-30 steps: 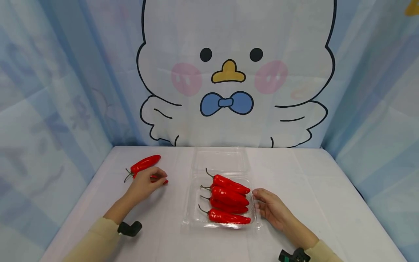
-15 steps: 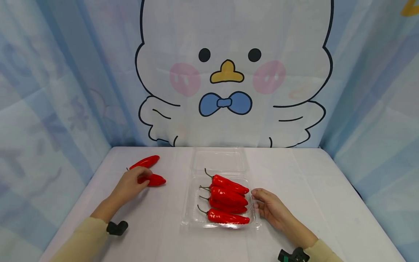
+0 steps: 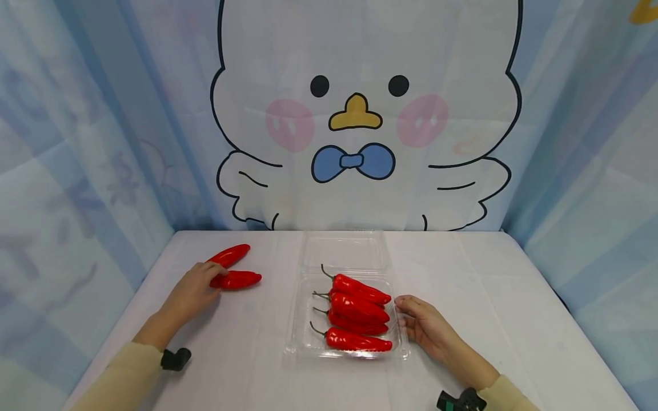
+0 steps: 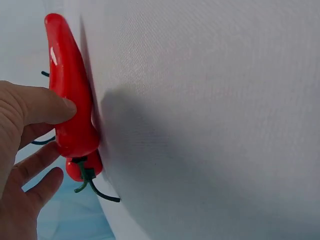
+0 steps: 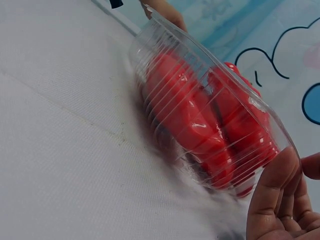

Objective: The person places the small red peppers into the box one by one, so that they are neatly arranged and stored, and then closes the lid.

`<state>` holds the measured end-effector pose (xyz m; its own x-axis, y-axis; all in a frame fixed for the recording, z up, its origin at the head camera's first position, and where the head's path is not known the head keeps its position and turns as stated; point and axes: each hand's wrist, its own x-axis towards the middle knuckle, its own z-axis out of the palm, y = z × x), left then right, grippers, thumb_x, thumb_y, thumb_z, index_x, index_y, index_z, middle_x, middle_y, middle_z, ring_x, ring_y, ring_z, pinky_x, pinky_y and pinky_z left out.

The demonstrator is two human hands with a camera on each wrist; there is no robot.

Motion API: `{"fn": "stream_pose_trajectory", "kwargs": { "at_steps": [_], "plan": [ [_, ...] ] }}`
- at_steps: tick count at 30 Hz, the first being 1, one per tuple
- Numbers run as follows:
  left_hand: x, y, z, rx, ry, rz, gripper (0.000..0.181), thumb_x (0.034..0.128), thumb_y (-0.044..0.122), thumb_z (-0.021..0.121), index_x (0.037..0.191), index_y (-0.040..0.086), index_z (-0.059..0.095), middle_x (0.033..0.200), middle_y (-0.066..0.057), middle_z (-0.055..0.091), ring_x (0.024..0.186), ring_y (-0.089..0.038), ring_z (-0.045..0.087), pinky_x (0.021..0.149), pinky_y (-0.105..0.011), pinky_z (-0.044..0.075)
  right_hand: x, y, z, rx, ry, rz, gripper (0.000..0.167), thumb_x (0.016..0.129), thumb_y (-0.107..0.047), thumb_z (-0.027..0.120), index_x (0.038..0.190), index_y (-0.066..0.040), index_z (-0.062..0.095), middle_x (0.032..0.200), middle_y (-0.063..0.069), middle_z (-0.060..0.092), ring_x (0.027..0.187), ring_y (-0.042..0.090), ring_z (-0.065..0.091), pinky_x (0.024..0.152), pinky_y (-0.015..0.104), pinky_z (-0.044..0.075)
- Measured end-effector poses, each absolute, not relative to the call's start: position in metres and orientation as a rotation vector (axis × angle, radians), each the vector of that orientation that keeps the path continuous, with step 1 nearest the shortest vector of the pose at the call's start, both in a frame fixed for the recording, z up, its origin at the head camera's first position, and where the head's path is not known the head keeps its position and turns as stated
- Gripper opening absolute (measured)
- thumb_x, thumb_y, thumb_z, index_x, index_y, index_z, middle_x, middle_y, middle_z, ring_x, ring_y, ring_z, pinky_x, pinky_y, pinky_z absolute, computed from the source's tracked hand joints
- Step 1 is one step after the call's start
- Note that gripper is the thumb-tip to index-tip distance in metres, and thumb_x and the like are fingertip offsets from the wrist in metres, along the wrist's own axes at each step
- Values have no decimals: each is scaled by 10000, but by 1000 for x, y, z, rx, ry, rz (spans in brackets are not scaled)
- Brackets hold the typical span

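Observation:
At the left of the table my left hand (image 3: 192,294) pinches a red chili pepper (image 3: 239,279) near its stem end. Its thumb lies on the pepper's side in the left wrist view, with the index fingertip hidden behind. A second red chili pepper (image 3: 231,255) lies just beyond, partly covered by the hand. In the middle, a clear plastic clamshell box (image 3: 294,337) stands with its lid folded back, holding several red chili peppers (image 3: 357,308) with green stems. My right hand (image 5: 280,200) pinches the box's right rim between thumb and fingers.
The white-covered table (image 3: 514,337) ends at a curtain (image 3: 360,200) with a cartoon bird behind it. Blue and white curtains (image 3: 591,200) hang on both sides. The box's lid (image 3: 344,251) reaches the table's back edge.
My left hand has shifted left along the near loose pepper toward its stem end, uncovering more of it. My right hand and the box have stayed put.

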<state>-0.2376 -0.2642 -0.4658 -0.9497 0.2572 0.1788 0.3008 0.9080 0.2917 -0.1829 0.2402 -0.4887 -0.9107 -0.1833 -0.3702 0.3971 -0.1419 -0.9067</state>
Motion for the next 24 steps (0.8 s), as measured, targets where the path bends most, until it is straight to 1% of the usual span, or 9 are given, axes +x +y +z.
{"fn": "stream_pose_trajectory", "kwargs": {
  "at_steps": [4,9,15,20,24],
  "plan": [
    [-240,-263,-467,-410,-2967,-507,500,779,-19,837,1247,5,661,1292,-234,628,1207,-443,551,958,-590,559,-183,240,-489,248,1754,-2109,117,1073,-229,518,1112,-160,604,995,-55,589,777,67,576,705,172,546],
    [-242,-263,-469,-401,-2974,-537,502,802,-36,807,1274,-11,640,1300,-242,627,1212,-447,549,979,-602,543,-182,240,-488,233,1748,-2108,116,1074,-235,517,1104,-169,608,997,-56,592,786,70,579,710,173,547],
    [-242,-261,-472,-323,-2994,-610,568,813,-40,805,1336,-9,586,1312,-253,614,1219,-453,536,970,-614,544,-183,241,-488,226,1727,-2117,119,1081,-234,505,1097,-173,605,994,-61,592,781,62,577,709,166,542],
    [-238,-259,-476,-277,-2988,-658,556,811,-45,808,1317,-1,584,1283,-251,621,1196,-454,553,948,-605,559,-182,240,-488,227,1730,-2118,121,1081,-244,512,1110,-168,601,998,-58,590,780,63,575,703,164,540],
    [-234,-257,-481,-267,-2971,-690,530,806,-24,824,1283,4,596,1249,-237,643,1151,-429,592,928,-574,579,-183,240,-488,225,1728,-2119,114,1080,-238,513,1099,-172,604,994,-62,592,778,62,575,701,166,539]
  ]
}}
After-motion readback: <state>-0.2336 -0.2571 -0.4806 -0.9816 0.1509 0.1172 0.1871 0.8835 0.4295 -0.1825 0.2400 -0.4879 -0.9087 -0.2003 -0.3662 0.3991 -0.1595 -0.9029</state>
